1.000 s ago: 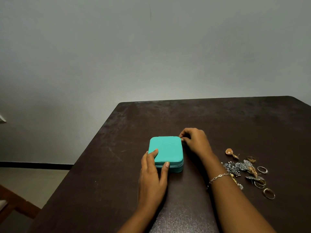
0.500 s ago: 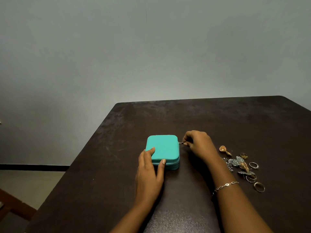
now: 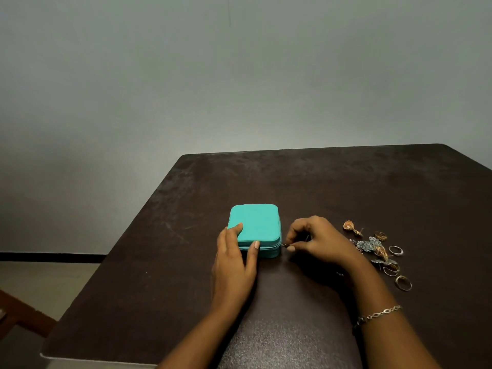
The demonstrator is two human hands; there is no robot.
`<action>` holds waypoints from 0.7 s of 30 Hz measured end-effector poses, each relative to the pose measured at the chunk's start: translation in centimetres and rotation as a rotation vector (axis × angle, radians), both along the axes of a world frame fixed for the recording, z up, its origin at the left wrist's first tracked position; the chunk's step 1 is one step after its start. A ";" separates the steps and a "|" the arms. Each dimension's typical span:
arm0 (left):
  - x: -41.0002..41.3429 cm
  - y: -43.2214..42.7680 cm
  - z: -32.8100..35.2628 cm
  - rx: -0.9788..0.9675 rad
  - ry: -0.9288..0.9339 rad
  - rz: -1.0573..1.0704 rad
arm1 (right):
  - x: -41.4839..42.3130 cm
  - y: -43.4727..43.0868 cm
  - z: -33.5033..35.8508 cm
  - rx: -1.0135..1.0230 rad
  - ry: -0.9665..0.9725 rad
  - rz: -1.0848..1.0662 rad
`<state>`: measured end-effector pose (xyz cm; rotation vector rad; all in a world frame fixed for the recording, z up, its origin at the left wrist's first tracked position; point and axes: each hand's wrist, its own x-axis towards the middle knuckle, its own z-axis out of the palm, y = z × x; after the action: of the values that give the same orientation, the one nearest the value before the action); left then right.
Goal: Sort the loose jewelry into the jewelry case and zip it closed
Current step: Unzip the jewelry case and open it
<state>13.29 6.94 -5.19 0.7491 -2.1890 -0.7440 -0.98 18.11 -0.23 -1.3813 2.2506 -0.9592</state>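
Note:
A small teal jewelry case (image 3: 257, 223) lies shut on the dark table (image 3: 346, 187). My left hand (image 3: 234, 259) rests on its near left corner, fingers on the lid and thumb against the front side. My right hand (image 3: 316, 242) pinches the metal zipper pull (image 3: 284, 245) at the case's near right corner. To the right of that hand lies the loose jewelry: a gold earring (image 3: 351, 226), a silver cluster piece (image 3: 370, 245) and several rings (image 3: 396, 265).
A thin chain bracelet (image 3: 379, 314) is on my right wrist. The table's left edge drops to a pale floor, with a wooden chair part (image 3: 16, 312) at the lower left. A plain grey wall stands behind.
My right hand has drawn the zipper pull along the case's right side, from the far corner to the near right corner. My left hand stays on the case.

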 end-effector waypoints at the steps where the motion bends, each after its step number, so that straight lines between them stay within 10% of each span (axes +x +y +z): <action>1: 0.0 0.0 0.0 -0.001 -0.001 0.001 | -0.1 0.0 0.0 -0.011 -0.030 0.019; 8: 0.0 0.0 -0.1 -0.005 0.006 0.000 | 0.7 -0.7 -0.7 -0.045 -0.131 0.143; 13: 0.3 0.0 0.0 0.025 0.033 0.067 | 0.3 -0.6 -0.5 -0.441 -0.351 -0.124; 21: 0.9 0.9 -0.1 -0.541 -0.011 0.188 | -0.6 -5.4 -0.6 -0.491 -0.561 -0.326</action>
<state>14.18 7.82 -5.33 0.6579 -2.1463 -0.0400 -1.58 12.73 -0.83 -0.7492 1.8944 -1.8362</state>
